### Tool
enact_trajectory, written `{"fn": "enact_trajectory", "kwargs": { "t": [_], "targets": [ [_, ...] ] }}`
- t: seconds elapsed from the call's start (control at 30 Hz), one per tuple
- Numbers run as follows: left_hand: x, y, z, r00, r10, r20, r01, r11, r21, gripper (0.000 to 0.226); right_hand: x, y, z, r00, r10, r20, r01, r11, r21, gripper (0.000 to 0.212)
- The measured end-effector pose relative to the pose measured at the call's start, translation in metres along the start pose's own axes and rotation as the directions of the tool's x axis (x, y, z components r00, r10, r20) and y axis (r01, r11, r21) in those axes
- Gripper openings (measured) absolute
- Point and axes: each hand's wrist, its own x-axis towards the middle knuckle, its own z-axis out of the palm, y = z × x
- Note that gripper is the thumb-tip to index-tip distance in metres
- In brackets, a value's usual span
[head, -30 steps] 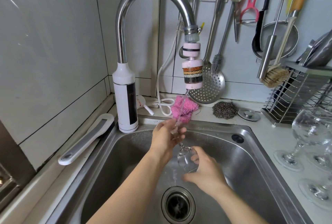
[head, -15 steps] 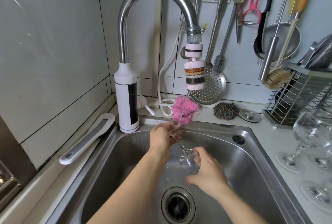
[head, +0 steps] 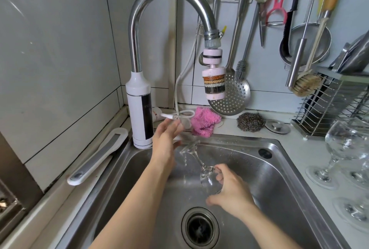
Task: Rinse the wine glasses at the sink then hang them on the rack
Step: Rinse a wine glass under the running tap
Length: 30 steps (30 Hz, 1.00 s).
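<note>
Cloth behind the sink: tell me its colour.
The cloth is pink, seen best in the head view.

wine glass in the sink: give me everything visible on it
The wine glass is clear, glass by its look, with a round foot, a thin stem and a rounded bowl. It is held upside down and tilted over the sink: foot up and to the left, bowl low to the right, mouth hidden. The right hand grips the bowl, fingers curled round it. The open left hand is beside the foot; whether it touches it cannot be told.
</note>
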Motion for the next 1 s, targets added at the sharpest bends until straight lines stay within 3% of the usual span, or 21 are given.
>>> {"fn": "enact_trajectory", "kwargs": {
  "t": [0.07,0.13,0.27,0.47,0.53,0.63,0.73,0.87,0.93,1.0],
  "targets": [
    [-0.006,-0.004,0.002,0.997,-0.002,0.076,-0.018,0.964,0.265,0.031,0.001,0.000,0.000,1.000,-0.004,-0.002,0.004,0.999,0.032,0.089],
    [-0.014,-0.010,0.008,0.968,-0.043,0.247,-0.069,0.901,0.428,0.040,0.001,-0.001,-0.002,1.000,-0.002,0.020,0.000,0.996,0.092,0.088],
    [-0.024,-0.023,0.017,0.914,-0.052,0.402,-0.112,0.921,0.373,0.029,-0.002,0.002,0.000,0.991,0.019,0.133,-0.041,0.986,0.162,0.083],
    [-0.028,-0.025,0.017,0.913,-0.042,0.407,-0.199,0.823,0.531,0.049,-0.009,0.011,0.005,0.977,0.052,0.207,-0.093,0.977,0.192,0.078],
    [-0.029,-0.024,0.016,0.927,-0.018,0.374,-0.210,0.801,0.561,0.043,-0.012,0.014,-0.003,0.981,0.068,0.184,-0.114,0.961,0.252,0.082],
    [-0.028,-0.017,0.014,0.959,-0.023,0.283,-0.159,0.782,0.603,0.026,-0.021,0.013,-0.026,0.990,0.123,0.063,-0.138,0.904,0.406,0.081],
    [-0.034,-0.012,0.013,0.969,-0.103,0.225,-0.060,0.784,0.618,0.037,-0.039,0.004,-0.053,0.982,0.140,-0.128,-0.054,0.853,0.519,0.075],
    [-0.068,-0.015,0.023,0.854,-0.357,0.378,0.161,0.873,0.460,0.039,-0.079,-0.010,-0.092,0.922,0.090,-0.377,0.150,0.814,0.561,0.068],
    [-0.088,-0.021,0.037,0.813,-0.379,0.441,0.093,0.833,0.545,0.034,-0.105,-0.013,-0.113,0.885,0.057,-0.462,0.219,0.824,0.523,0.071],
    [-0.112,-0.028,0.054,0.794,-0.343,0.502,-0.082,0.757,0.648,0.029,-0.130,-0.013,-0.134,0.842,0.023,-0.539,0.268,0.850,0.454,0.073]
  ]
}}
